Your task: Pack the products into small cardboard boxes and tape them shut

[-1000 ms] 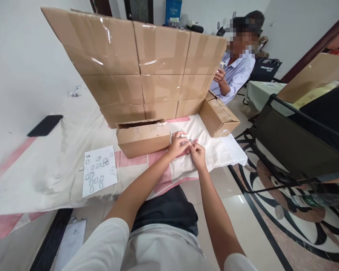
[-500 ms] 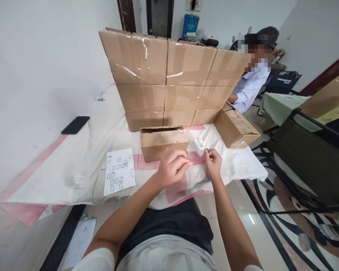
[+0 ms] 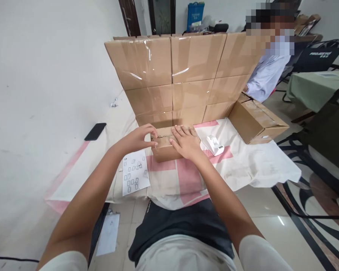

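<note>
Brown carton flaps (image 3: 164, 141) could spring up if the flat, spread right hand (image 3: 188, 143) slips, the left hand (image 3: 138, 138) curled half-open alongside.

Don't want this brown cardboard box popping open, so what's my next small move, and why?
Perhaps press your left hand onto the box at its left end: the top flaps look closed, your right hand lies flat over them, while the left curls there.
</note>
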`<state>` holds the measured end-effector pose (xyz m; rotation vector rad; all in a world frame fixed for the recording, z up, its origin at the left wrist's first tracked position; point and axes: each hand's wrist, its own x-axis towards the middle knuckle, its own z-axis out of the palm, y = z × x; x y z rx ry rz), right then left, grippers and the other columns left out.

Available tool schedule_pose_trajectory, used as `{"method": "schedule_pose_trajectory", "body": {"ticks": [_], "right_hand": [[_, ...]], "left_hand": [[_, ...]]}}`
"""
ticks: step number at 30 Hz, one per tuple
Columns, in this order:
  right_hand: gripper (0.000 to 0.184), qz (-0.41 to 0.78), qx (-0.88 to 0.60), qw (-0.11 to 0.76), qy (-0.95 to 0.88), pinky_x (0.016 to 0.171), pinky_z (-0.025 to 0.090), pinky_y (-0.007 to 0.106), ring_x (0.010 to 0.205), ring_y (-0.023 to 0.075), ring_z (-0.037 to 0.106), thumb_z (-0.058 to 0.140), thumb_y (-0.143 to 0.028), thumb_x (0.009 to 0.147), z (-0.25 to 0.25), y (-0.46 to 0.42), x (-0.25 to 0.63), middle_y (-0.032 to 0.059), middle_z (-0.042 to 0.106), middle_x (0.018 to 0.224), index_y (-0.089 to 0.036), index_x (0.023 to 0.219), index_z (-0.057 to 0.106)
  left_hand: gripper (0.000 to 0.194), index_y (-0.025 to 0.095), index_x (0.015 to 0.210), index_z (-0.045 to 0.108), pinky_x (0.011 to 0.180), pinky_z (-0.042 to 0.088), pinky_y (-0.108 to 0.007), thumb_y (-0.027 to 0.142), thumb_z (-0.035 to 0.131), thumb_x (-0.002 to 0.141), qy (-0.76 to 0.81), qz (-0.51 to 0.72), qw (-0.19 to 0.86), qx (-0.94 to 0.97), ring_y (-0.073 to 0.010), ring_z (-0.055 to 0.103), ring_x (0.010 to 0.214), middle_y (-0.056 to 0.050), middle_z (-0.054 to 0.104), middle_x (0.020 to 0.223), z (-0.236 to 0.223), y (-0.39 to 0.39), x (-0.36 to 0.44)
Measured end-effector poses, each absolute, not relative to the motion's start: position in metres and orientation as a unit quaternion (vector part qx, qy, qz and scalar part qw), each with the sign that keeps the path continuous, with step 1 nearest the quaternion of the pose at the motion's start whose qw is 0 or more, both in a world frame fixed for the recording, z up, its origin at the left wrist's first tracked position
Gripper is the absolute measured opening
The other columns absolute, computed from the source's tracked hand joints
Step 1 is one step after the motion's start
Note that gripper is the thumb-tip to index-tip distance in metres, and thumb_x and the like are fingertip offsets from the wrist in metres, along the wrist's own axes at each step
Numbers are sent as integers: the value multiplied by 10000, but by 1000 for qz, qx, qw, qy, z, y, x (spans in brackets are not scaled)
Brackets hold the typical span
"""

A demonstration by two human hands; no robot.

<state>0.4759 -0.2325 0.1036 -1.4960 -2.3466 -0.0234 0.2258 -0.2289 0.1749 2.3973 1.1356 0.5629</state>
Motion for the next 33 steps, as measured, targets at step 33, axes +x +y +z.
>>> {"method": "schedule_pose_trajectory", "body": {"ticks": [33], "right_hand": [[551,-19,-510,273,-815,1230,259,568,1490,343,441,410,-466,1058,96,-233,477,117,529,1578,-156,1473,597]], "left_hand": [[296,227,857,661,675,457,-345,379,814,654,558,202,279,755,-216,640,742,-36,716,811,157,-194,238]]}}
